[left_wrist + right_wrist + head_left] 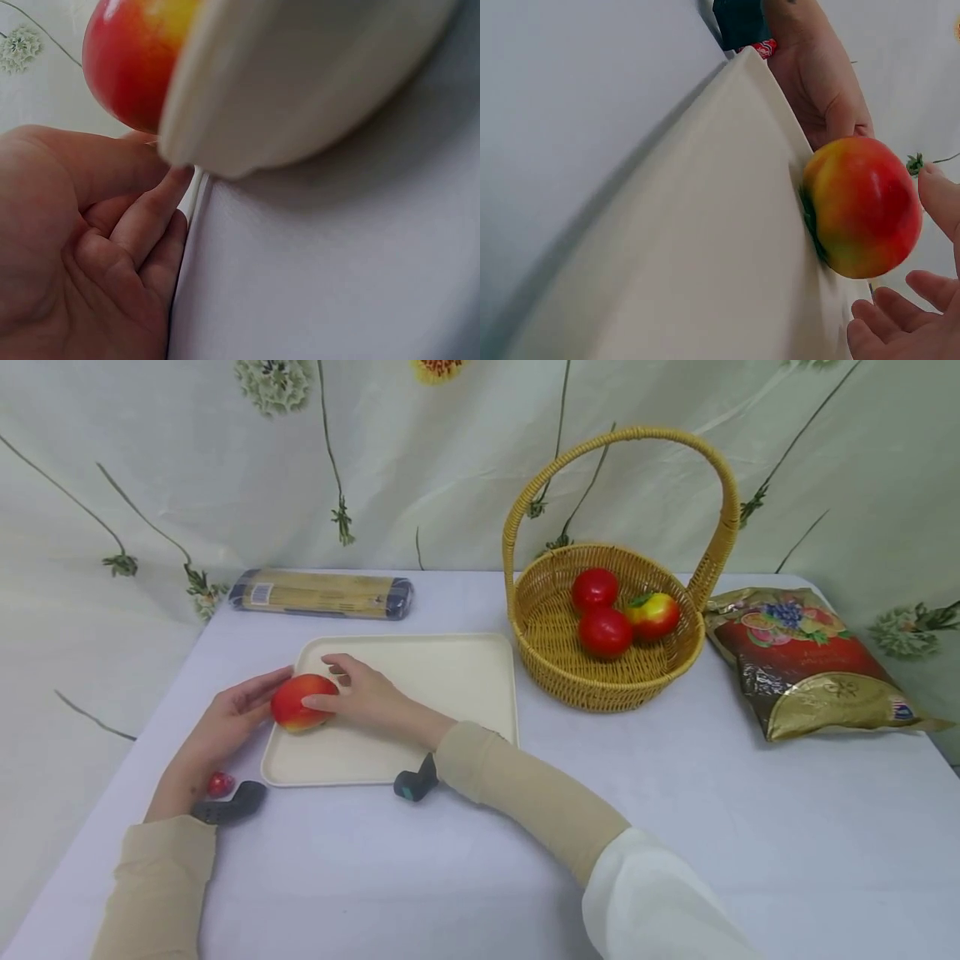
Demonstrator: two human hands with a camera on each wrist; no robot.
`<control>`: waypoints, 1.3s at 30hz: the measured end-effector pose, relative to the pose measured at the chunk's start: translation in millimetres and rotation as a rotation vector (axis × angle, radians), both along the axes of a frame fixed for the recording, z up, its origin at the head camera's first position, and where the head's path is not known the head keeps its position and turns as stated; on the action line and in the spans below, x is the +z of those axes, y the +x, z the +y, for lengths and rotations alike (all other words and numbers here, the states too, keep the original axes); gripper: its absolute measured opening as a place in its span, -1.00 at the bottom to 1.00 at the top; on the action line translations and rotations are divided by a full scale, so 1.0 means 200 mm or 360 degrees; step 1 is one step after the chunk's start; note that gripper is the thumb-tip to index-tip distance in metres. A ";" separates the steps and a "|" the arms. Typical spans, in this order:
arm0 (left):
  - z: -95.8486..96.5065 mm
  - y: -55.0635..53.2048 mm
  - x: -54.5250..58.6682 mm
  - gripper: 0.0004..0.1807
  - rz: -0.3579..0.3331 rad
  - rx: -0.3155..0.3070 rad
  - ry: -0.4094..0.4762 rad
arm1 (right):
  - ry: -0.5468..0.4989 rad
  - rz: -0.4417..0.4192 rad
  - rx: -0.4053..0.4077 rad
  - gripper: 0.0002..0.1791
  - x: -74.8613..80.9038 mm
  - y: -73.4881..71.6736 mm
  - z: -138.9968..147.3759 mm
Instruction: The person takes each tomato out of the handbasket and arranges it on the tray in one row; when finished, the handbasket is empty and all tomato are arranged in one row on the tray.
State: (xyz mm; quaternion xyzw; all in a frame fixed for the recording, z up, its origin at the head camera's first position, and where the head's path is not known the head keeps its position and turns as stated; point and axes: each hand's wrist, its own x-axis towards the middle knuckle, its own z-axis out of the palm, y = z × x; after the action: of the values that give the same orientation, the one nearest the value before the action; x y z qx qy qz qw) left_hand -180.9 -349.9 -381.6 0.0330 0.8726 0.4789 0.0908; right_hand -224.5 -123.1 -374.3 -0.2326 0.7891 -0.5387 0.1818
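While both hands flank it, the apple (303, 702) sits on the tray (420, 710) at its left edge, near the surface's front-left corner. Left hand (225, 720) touches its left side, fingers relaxed; right hand (367, 695) lies against its right side, fingers loosely extended, no firm grasp visible. Judged: one apple on the tray; three fruits remain in the basket (607, 635). Pasta pack (321, 593) at back edge, snack bag (806, 660) right. Surface (675, 827) pale lilac; floral curtain (225, 468) behind.
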 end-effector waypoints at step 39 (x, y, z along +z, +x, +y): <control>0.01 0.00 0.01 -0.35 -0.0102 0.0059 0.0028 | -0.0444 0.0531 -0.0391 -0.43 0.49 0.02 1.10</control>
State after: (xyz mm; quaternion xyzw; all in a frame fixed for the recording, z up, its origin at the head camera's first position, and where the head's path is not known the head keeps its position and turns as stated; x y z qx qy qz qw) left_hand -181.1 -347.2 -379.4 0.0022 0.8654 0.4890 0.1096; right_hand -220.6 97.0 -277.2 -0.2435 0.7485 -0.6146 -0.0519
